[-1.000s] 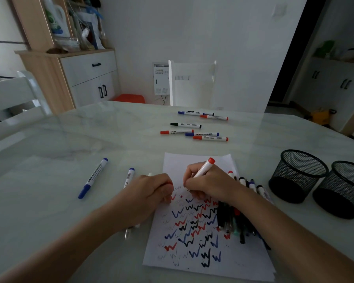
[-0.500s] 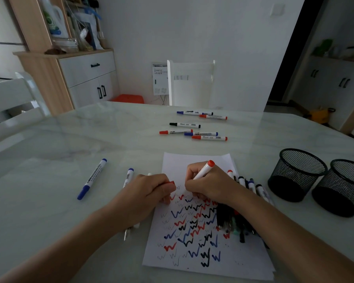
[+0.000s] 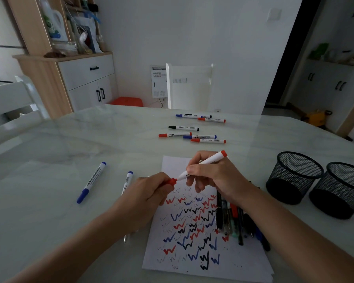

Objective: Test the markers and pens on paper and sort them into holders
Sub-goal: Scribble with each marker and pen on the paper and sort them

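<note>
My right hand (image 3: 215,176) grips a white marker with a red end (image 3: 206,162), lifted above the paper (image 3: 239,260), tip pointing left. My left hand (image 3: 149,193) pinches its red cap (image 3: 171,181), which sits right at the marker's tip. The paper carries several red, blue and black squiggles. A bundle of pens and markers (image 3: 233,219) lies on the paper's right edge, partly under my right wrist. Two black mesh holders (image 3: 294,176) (image 3: 343,190) stand at the right.
Two blue-capped markers (image 3: 91,181) (image 3: 127,181) lie left of the paper. Several more markers (image 3: 194,133) lie at the far middle of the marble table (image 3: 49,201). White chairs stand at the far side and at the left.
My right hand lifted the marker off the paper and swung its tip left. My left hand raised the red cap up to that tip.
</note>
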